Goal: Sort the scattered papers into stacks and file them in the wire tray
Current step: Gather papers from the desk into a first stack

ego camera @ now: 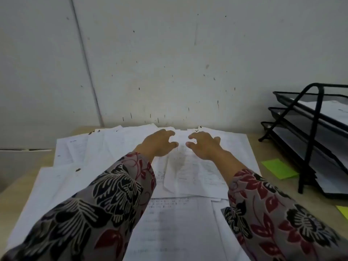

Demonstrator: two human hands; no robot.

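Several white printed papers (178, 219) lie scattered and overlapping across the wooden table (11, 196). My left hand (158, 146) and my right hand (204, 146) reach forward side by side over the far middle of the pile, fingers loosely spread and slightly bent, holding nothing. A small gap separates their fingertips above a printed sheet (195, 176). The black wire tray (312, 140) with three tiers stands at the right edge; its tiers hold some sheets.
A green sticky note (278, 168) lies on the table between the papers and the tray, and a yellow one (343, 210) shows at the right edge. A pale wall (169, 63) rises directly behind the table.
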